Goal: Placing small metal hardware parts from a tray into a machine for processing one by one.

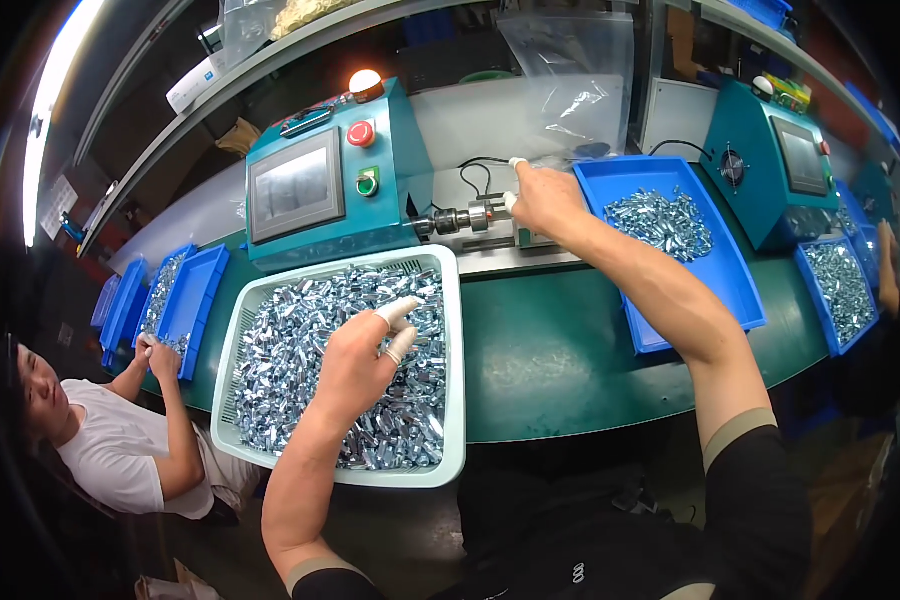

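Observation:
My left hand hovers over a pale green basket heaped with small shiny metal fittings. White finger covers sit on its thumb and index finger, whose tips are apart with nothing visible between them; the palm is hidden. To the right, my right hand reaches to the spindle of a teal machine. Its covered thumb and index finger are spread just right of the spindle's end, and I see nothing held. Its other fingers are tucked out of sight.
A blue tray with similar fittings lies right of the spindle on the green table. Farther right stand a second teal machine and another filled tray. At left, a person in white handles parts by blue trays.

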Demonstrator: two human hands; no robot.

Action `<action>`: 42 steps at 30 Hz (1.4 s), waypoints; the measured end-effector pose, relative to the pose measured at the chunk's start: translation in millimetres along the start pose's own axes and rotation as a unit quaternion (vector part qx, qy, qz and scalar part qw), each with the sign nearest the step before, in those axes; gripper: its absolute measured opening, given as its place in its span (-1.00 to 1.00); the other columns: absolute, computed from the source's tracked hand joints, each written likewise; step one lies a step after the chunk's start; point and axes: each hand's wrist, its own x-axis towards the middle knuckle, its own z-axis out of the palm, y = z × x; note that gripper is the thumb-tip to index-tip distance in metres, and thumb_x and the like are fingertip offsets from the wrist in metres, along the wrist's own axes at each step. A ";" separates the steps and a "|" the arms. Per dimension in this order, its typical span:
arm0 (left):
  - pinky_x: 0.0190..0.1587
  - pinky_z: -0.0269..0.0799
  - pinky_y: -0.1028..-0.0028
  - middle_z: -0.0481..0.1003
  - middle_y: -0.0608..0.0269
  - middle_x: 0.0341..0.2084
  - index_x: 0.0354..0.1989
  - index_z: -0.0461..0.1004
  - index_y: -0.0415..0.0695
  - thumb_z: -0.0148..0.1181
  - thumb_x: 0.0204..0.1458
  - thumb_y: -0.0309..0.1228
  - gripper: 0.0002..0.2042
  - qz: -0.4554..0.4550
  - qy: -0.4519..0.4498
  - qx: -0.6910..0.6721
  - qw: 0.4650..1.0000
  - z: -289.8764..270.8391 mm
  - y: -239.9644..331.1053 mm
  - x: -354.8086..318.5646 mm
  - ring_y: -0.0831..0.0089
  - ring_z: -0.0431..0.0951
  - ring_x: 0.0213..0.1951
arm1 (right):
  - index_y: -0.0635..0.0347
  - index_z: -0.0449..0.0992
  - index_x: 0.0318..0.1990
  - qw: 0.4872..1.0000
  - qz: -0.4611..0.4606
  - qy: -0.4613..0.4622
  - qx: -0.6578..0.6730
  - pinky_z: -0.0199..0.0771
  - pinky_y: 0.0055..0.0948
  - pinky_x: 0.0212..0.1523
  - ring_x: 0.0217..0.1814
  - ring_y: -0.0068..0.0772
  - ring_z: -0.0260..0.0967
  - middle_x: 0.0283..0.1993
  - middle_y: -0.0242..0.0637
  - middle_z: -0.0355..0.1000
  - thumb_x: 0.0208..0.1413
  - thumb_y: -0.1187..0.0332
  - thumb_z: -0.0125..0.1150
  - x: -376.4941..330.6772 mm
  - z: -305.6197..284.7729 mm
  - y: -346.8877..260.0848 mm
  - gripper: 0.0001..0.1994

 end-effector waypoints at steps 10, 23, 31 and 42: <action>-0.03 0.51 0.20 0.54 0.15 -0.27 -0.06 0.63 -0.17 0.44 0.00 -0.46 -0.70 0.084 0.007 0.091 0.992 -2.5 -13.8 9.6 0.10 0.54 -0.13 | 0.08 0.44 0.36 0.982 0.141 -0.006 -0.126 0.58 -0.01 0.06 0.07 0.07 0.60 -0.02 0.00 0.64 0.18 0.09 0.37 -67.6 -54.0 157.1 -0.39; -0.01 0.50 0.19 0.56 0.15 -0.29 -0.14 0.63 -0.20 0.39 0.05 -0.50 -0.81 0.060 0.013 0.120 0.991 1.3 -15.6 -0.6 0.10 0.55 -0.12 | 0.09 0.69 0.05 0.927 -0.226 -0.011 0.299 0.57 -0.31 -0.14 -0.18 -0.23 0.59 -0.16 -0.18 0.64 0.18 0.34 0.45 -103.9 -51.2 -27.2 -0.72; -0.04 0.49 0.17 0.56 0.10 -0.29 -0.09 0.64 -0.17 0.38 0.05 -0.51 -0.77 0.032 0.056 0.131 0.989 -9.0 -20.5 7.8 0.05 0.54 -0.13 | 0.10 0.68 -0.25 0.914 -0.379 -0.104 0.102 0.58 -0.09 -0.06 -0.07 -0.03 0.56 -0.28 -0.20 0.59 -0.03 0.24 0.50 -60.8 -0.3 -138.7 -0.77; -0.02 0.50 0.20 0.61 0.08 -0.22 -0.09 0.63 -0.21 0.40 0.04 -0.52 -0.76 0.034 0.062 0.111 0.991 -15.2 -18.3 4.7 0.05 0.57 -0.11 | 0.14 0.65 -0.38 0.923 -0.354 -0.071 0.132 0.59 -0.02 -0.16 -0.18 0.03 0.61 -0.34 -0.09 0.62 -0.07 0.45 0.33 -65.9 3.3 -137.7 -0.93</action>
